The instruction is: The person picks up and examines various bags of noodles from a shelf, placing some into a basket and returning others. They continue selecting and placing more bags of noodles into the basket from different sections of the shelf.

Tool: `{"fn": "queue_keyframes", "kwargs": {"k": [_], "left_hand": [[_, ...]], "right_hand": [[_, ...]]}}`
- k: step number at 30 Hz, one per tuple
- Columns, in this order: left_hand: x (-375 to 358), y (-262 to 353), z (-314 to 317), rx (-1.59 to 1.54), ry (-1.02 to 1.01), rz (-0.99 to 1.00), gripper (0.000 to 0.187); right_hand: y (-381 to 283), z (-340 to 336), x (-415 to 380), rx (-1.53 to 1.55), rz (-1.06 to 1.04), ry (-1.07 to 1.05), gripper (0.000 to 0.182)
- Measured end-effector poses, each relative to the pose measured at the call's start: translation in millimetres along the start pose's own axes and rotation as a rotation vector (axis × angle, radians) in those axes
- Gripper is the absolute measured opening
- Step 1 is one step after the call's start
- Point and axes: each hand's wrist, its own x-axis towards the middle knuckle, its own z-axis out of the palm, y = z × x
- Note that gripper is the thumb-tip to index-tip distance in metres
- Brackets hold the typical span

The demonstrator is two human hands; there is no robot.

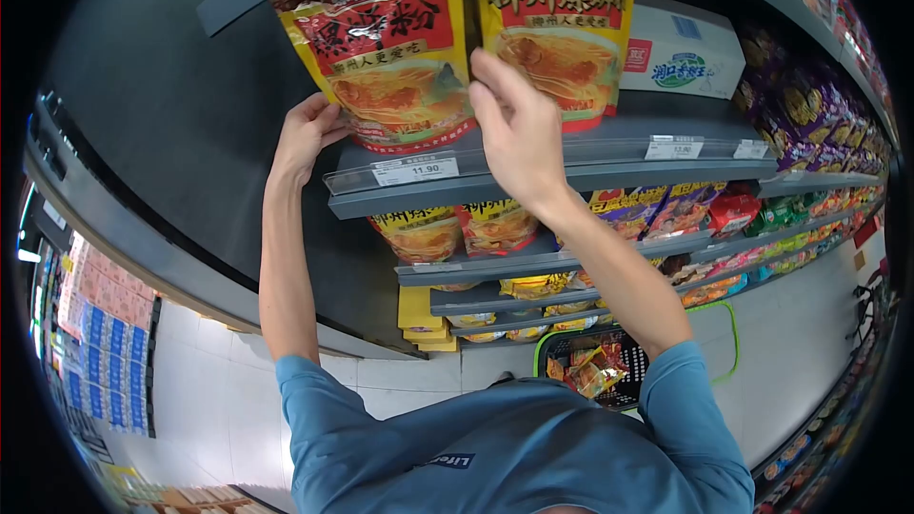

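Two red and yellow noodle pouches stand upright side by side on the upper shelf: the left noodle pouch (390,57) and the right noodle pouch (562,57). My left hand (307,136) pinches the lower left edge of the left pouch, fingers partly hidden behind it. At that pouch's right edge, my right hand (519,124) is closed, thumb and fingertips touching the edge. The right hand also covers part of the right pouch's front. A price label (415,169) reading 11.90 sits on the shelf edge below.
A white carton (681,48) stands right of the pouches, and purple packets (809,105) fill the shelf beyond. Lower shelves hold more noodle pouches (414,233). On the floor near my body is a black basket (624,390) with green trim, holding packets. Stacked boxes (105,324) stand far left.
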Motion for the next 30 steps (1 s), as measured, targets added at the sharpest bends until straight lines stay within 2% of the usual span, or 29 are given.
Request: {"fn": "queue_keyframes", "kwargs": {"k": [1,3,5,7,9,11,13,14,15,16,17,18,20,22,23,25,28,30], "left_hand": [[-4,3,2,-0.008,0.020,-0.013,0.030],[-17,7,4,0.110,0.197,0.087,0.033],[-35,5,4,0.197,0.385,0.265,0.032],[-66,10,12,0.221,0.575,0.435,0.031],[-106,26,38,0.242,0.726,0.489,0.025],[-137,9,53,0.262,0.721,0.604,0.022],[-166,-14,78,0.059,0.486,0.624,0.019],[-172,-26,104,0.065,0.405,0.557,0.018],[-187,-40,129,0.082,0.328,0.478,0.017],[-195,-54,159,0.132,0.200,0.396,0.019],[-206,-65,191,0.198,0.074,0.205,0.021],[-217,-83,217,0.150,-0.128,0.000,0.024],[-244,-124,263,0.166,-0.509,-0.173,0.026],[-273,-155,293,0.114,-0.782,-0.428,0.027],[-286,-166,305,0.155,-0.894,-0.471,0.029],[-308,-177,325,0.225,-1.039,-0.440,0.029],[-325,-176,347,0.334,-1.131,-0.534,0.028],[-331,-179,356,0.424,-1.159,-0.522,0.027]], "right_hand": [[-8,-13,-12,-0.043,-0.073,-0.064,0.026],[-11,-47,-45,-0.105,-0.222,-0.247,0.023],[-7,-84,-94,-0.189,-0.166,-0.419,0.023],[11,-124,-150,-0.310,-0.035,-0.466,0.021],[47,-171,-223,-0.393,0.348,-0.410,0.017],[79,-234,-314,-0.782,0.433,-0.454,0.016],[75,-285,-391,-0.844,0.838,-0.346,0.016],[85,-315,-447,-0.893,0.956,-0.361,0.017],[70,-323,-471,-0.980,1.156,-0.248,0.017],[74,-345,-522,-1.000,1.177,-0.287,0.019],[55,-343,-530,-1.031,1.335,-0.247,0.019],[40,-341,-552,-1.000,1.380,-0.202,0.019],[31,-347,-587,-0.967,1.419,-0.130,0.020],[25,-338,-608,-0.919,1.486,-0.063,0.021],[22,-335,-613,-0.859,1.568,-0.065,0.021],[22,-329,-635,-0.807,1.567,-0.014,0.020],[28,-325,-659,-0.737,1.635,-0.030,0.021],[37,-329,-674,-0.691,1.665,-0.051,0.022]]}}
